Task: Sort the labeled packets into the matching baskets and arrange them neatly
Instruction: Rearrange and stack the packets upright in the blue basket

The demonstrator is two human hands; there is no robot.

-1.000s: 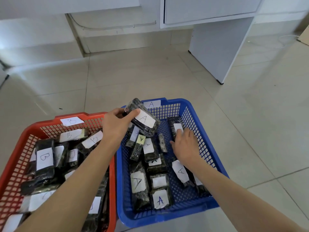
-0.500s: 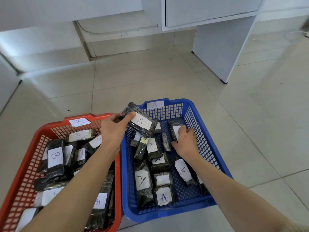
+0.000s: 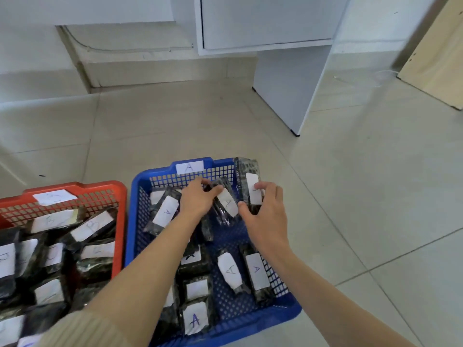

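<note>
Left hand [image 3: 198, 201], right hand [image 3: 265, 211] moved forward, gripping packets [image 3: 229, 205]

We see an indoor room that looks like an office or a plain work room; we cannot tell which of the two. A floor of large pale glossy tiles [image 3: 175, 126] runs to a white wall at the far side, where a thin grey cable [image 3: 125, 48] follows the wall. Far on the right stands a white laminate desk [image 3: 288, 96] with a flat side panel reaching the floor, and further right is a pale wooden board [image 3: 436, 53]. Near us, a red plastic mesh basket [image 3: 75, 187] on the left and a blue plastic mesh basket [image 3: 140, 181] on the right stand directly on the tiles, filled with dark plastic-wrapped packets [image 3: 165, 211] with handwritten paper labels.
</note>
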